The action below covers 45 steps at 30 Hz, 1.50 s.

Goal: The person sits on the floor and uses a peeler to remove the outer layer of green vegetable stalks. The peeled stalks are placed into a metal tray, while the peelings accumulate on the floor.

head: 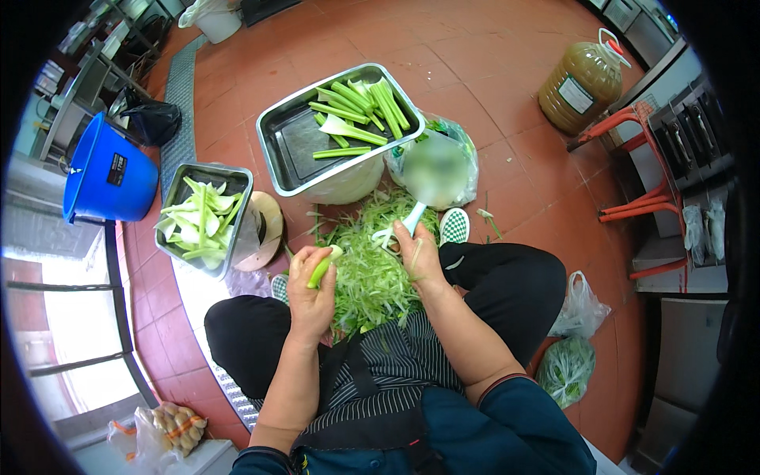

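Observation:
My left hand (310,300) grips a short, light-green vegetable stalk (320,273) with a whitish end. To its right, my right hand (424,258) is closed around a pale-blue handle (414,218), apparently a peeler's. White strips lie by the fingers, and a blurred round patch beyond hides what is there. Beneath both hands, between my legs, spreads a heap of thin green peelings (374,285). Past it, cut green stalks (350,113) lie in a large metal tray (282,145). A smaller metal tray (244,178) on the left holds paler stalk pieces (202,222).
A blue bucket (113,172) stands at left, near a black bag (153,122). A round wooden board (270,228) lies beside the small tray. Bagged greens (567,371) sit at right. Farther off are a large plastic jug (579,89) and a red-legged stool (641,196).

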Tool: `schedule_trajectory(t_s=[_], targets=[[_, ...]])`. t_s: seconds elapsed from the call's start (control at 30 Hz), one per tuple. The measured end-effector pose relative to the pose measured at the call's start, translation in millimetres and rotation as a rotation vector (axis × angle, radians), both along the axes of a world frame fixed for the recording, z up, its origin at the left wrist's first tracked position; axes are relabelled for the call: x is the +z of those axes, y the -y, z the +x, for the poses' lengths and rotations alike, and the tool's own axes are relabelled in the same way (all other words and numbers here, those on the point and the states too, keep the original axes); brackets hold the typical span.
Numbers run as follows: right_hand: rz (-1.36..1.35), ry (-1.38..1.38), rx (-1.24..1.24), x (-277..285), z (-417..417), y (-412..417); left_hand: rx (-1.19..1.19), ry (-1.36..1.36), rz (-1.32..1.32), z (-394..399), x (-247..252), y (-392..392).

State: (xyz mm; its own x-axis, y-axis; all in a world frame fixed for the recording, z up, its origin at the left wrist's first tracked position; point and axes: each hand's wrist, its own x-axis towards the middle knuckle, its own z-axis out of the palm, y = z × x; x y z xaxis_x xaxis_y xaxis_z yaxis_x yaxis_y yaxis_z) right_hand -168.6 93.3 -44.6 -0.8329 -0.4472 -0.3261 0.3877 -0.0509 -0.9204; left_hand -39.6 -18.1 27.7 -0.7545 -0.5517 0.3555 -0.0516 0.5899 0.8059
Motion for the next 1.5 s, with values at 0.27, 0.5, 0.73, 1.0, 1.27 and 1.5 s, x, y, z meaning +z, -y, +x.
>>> schedule_trajectory(t_s=[0.27,0.5,0.73,1.0,1.27,1.5], targets=[[-0.150,0.015,0.239,29,13,8,-0.178,0.317,1.008,10,-16,-1],[-0.223,0.134,0.453,34,23,12,-0.217,0.398,1.373,5,-14,-16],[-0.232,0.045,0.208,17,22,15,-0.329,0.310,1.591,5,-18,-17],[-0.105,-0.148,0.046,15,21,17,-0.315,0.375,1.599,7,-12,-19],[0.053,-0.456,0.175,31,31,13,-0.179,0.479,1.176,8,-4,-23],[0.110,-0.369,-0.137,13,-6,13,-0.160,0.481,1.009,12,-6,-30]])
